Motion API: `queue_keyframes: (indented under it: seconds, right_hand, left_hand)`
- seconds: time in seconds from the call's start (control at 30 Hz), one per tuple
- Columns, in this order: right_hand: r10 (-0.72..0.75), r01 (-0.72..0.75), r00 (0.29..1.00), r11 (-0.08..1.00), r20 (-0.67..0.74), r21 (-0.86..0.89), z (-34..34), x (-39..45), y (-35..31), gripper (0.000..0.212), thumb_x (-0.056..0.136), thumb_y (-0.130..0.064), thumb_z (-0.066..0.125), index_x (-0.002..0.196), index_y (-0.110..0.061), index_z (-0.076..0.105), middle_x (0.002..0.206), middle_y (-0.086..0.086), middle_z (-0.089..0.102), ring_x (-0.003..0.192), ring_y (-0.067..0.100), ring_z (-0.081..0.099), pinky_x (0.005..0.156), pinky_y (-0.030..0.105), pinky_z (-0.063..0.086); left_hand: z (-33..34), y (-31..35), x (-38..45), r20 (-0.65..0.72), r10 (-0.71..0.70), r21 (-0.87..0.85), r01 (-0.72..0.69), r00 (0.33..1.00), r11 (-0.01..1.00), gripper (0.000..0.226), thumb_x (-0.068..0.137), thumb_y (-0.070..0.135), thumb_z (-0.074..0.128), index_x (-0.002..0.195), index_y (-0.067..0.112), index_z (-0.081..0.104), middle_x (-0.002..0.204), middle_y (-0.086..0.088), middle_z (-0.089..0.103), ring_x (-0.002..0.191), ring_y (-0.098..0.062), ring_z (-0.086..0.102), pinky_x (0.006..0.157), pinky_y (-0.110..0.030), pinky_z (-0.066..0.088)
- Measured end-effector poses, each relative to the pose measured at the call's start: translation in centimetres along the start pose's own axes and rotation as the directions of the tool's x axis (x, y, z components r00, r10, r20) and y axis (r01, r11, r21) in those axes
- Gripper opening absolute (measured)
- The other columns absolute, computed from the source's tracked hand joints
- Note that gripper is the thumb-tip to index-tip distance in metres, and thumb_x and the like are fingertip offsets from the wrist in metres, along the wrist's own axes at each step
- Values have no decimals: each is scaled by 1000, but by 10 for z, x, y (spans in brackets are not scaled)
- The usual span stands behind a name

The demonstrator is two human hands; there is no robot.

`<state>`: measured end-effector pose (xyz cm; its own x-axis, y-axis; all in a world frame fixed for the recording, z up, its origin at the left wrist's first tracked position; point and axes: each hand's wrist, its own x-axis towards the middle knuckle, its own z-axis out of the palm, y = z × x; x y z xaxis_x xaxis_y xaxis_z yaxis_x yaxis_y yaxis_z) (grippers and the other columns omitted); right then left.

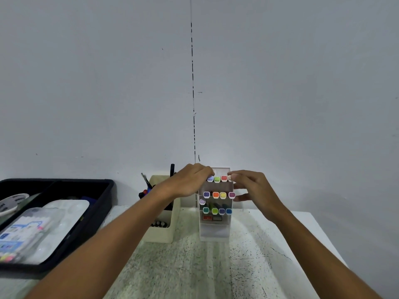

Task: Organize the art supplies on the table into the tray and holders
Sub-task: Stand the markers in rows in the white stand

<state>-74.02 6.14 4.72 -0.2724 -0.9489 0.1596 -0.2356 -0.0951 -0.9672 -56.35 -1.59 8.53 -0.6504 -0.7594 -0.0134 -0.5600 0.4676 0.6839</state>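
A clear acrylic marker holder [216, 228] stands upright at the middle of the table. It holds three rows of markers with coloured end caps [219, 194]. My left hand [190, 180] curls over the holder's top left corner, its fingertips at the lavender cap in the top row. My right hand [251, 187] reaches in from the right. Its fingers lie nearly straight against the holder's right side, and the top fingertip touches a pale marker end [230, 178] in the top right slot. One pale-capped marker [202, 201] sticks out on the holder's left side.
A beige pen holder [162, 233] with pens and a dark tool stands just left of the marker holder, partly behind my left forearm. A black tray [103, 203] at the left holds a white palette, a marker pack and a tape roll. The wall is close behind.
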Motion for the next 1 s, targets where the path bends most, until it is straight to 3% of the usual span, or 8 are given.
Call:
queue_keyframes:
  seconds: [0.1, 0.2, 0.37, 0.43, 0.53, 0.67, 0.83, 1.0]
  right_hand:
    - [-4, 4, 1000, 1000, -1, 1, -1, 1, 0, 15, 96, -20, 53, 99, -18, 68, 109, 6, 68, 93, 21, 66, 64, 28, 59]
    - [9, -9, 1000, 1000, 20, -8, -2, 1, 0, 16, 96, -20, 54, 101, -18, 68, 111, 7, 67, 98, 23, 65, 71, 35, 60]
    - [-114, 119, 992, 985, 51, -126, -4, 4, -1, 21, 93, -12, 57, 108, -25, 64, 131, -3, 55, 112, 17, 55, 84, 24, 53]
    - [-173, 190, 980, 960, 96, -207, -5, 3, -2, 29, 89, -11, 63, 112, -28, 63, 133, -7, 54, 116, 10, 51, 87, 12, 45]
    - [-200, 226, 973, 932, 117, -282, -4, 0, 0, 35, 84, -15, 72, 115, -30, 64, 127, -9, 60, 116, 7, 52, 91, 13, 41]
    - [-282, 287, 957, 905, 61, -315, -1, 0, 4, 25, 85, -21, 71, 104, -35, 66, 106, -22, 63, 99, -4, 57, 86, 9, 40]
    - [-306, 317, 948, 893, 86, -319, -1, 1, 3, 20, 87, -21, 68, 102, -36, 66, 99, -28, 61, 93, -17, 55, 77, -2, 39]
    - [-319, 325, 945, 908, 64, -266, -1, 0, 5, 24, 89, -20, 61, 111, -28, 61, 109, -19, 62, 102, -1, 57, 82, 5, 43]
  left_hand:
    - [0, 0, 3, 33, -12, 4, 12, 999, 1000, 41, 90, 46, 31, 89, 14, 55, 105, -11, 59, 91, -26, 57, 85, -46, 46]
    - [-5, -4, 3, 49, -5, -99, 10, 999, 995, 34, 101, 27, 34, 117, 17, 61, 115, 17, 53, 101, -4, 53, 77, -26, 45]
    - [-5, -15, -1, -128, 67, -150, -86, 989, 985, 36, 87, 34, 52, 117, 21, 67, 119, 8, 65, 113, -3, 55, 97, -24, 40]
    - [-4, -22, -4, -163, 123, -128, -145, 979, 981, 35, 82, 35, 62, 115, 25, 68, 114, 14, 67, 108, 7, 56, 96, -19, 42]
    - [3, -30, -5, -206, 178, -35, -189, 962, 981, 34, 82, 28, 75, 116, 26, 69, 119, 14, 64, 108, 16, 50, 87, 1, 33]
    - [13, -33, -3, -244, 195, -84, -221, 950, 972, 35, 81, 26, 75, 116, 24, 69, 126, 4, 63, 120, 5, 49, 98, -10, 34]
    - [14, -34, -5, -252, 210, -97, -240, 945, 966, 33, 85, 20, 72, 116, 26, 68, 124, 8, 63, 119, 8, 47, 91, -1, 31]
    - [12, -35, -11, -285, 207, -114, -248, 936, 962, 39, 84, 25, 60, 122, 29, 62, 130, 13, 58, 125, 0, 47, 105, -22, 34]
